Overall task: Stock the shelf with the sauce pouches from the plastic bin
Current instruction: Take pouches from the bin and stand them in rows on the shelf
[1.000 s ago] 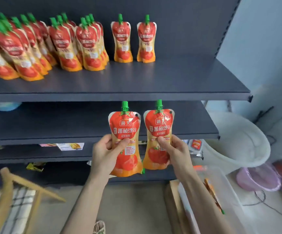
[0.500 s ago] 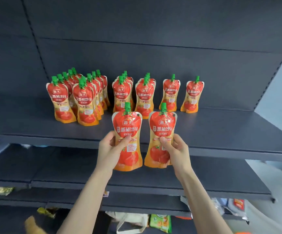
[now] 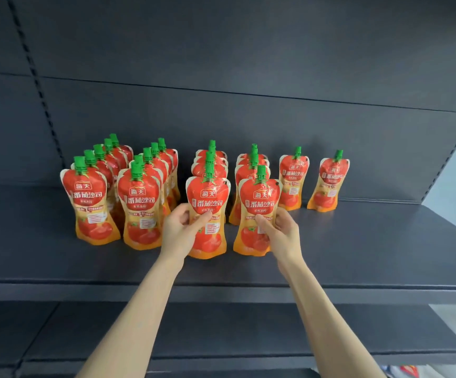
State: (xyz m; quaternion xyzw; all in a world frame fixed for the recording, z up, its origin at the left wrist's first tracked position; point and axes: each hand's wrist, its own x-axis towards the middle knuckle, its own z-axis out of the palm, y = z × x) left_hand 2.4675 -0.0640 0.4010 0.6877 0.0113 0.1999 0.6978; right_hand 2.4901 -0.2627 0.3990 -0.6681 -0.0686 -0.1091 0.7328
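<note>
Red-and-orange pouches, head view: two sauce pouches held upright side by side over the dark shelf [image 3: 385, 241], green caps on top.
Left hand [image 3: 179, 230]: grasping the left pouch [image 3: 208, 214] at its waist, thumb across the front label.
Right hand [image 3: 281, 233]: grasping the right pouch [image 3: 258, 214] at its waist, thumb on the front.
Pouch bases: at the shelf surface; whether they touch it, cannot tell.
Behind the hands: two short rows of pouches [image 3: 251, 162], directly in line with the held pair.
Left of the left hand: two longer rows [image 3: 139, 203].
Right of the right hand: two single pouches [image 3: 329, 184], standing apart near the back panel [image 3: 221, 64].
Below the forearms: a lower shelf [image 3: 221, 331].
</note>
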